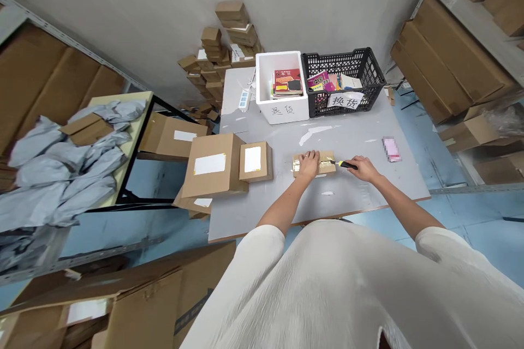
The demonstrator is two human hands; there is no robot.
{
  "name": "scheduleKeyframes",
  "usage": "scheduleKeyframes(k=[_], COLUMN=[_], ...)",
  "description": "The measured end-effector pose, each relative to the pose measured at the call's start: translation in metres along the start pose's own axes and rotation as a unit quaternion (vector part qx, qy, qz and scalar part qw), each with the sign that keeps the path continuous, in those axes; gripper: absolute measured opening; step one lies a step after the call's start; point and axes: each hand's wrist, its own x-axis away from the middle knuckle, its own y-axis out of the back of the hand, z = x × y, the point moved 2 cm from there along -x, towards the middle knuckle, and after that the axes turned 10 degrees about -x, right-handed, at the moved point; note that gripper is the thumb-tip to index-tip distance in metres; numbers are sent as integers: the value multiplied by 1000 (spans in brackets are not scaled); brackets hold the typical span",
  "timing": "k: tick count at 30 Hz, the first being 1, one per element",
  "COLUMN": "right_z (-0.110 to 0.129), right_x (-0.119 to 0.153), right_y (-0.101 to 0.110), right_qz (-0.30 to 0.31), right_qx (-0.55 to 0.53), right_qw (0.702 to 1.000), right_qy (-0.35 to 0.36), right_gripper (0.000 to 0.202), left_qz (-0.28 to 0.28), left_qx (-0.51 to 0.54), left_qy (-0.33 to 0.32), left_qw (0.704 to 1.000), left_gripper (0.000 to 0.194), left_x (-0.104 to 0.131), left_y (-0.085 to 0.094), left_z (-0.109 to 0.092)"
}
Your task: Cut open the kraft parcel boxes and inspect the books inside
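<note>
A small cardboard box point(327, 156) with shiny tape across its top lies on the grey table point(262, 212). My left hand point(310, 163) rests on the left half of the box, fingers spread over its top and reaching the far edge. A black and yellow utility knife point(347, 164) is gripped in my right hand point(362, 168), just right of the box. The knife's tip points left and meets the taped seam at the box's right end. How deep the blade sits cannot be made out.
Left on the table stand a large carton point(213, 174) and a smaller labelled carton point(256, 174). Behind are a white foam bin point(282, 112) and black crate point(346, 103) with books, plus a power strip point(244, 100). A pink blurred item point(392, 149) lies right. Grey mailing bags point(82, 169) cover a side table.
</note>
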Motion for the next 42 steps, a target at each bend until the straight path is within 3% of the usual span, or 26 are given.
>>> scheduleKeyframes(k=[13, 18, 22, 26, 35, 38, 42], right_z=[-6, -26, -29, -10, 64, 73, 66], right_x=[4, 1, -4, -20, -99, -106, -95], right_y=[-7, 5, 6, -3, -24, -31, -31], right_qz=[-69, -147, -124, -110, -38, -11, -20], right_qx=[5, -8, -23, -72, -124, -120, -119], right_qw=[998, 986, 989, 988, 992, 993, 992], right_qy=[-10, -77, -79, -79, 3, 4, -29], right_gripper=[47, 50, 51, 45, 41, 39, 40], left_qz=[-10, -17, -8, -1, -6, 22, 44], left_qx=[-20, -16, 2, 21, 15, 2, -5], left_qy=[6, 6, 22, 21, 9, -12, -5], left_qw=[1000, 1000, 1000, 1000, 1000, 1000, 999], left_gripper=[63, 65, 63, 61, 53, 45, 38], left_x=[6, 8, 9, 19, 58, 60, 60], left_y=[-25, -28, -25, -18, -6, -4, 2], left_z=[-2, -1, -4, -1, 24, 28, 35])
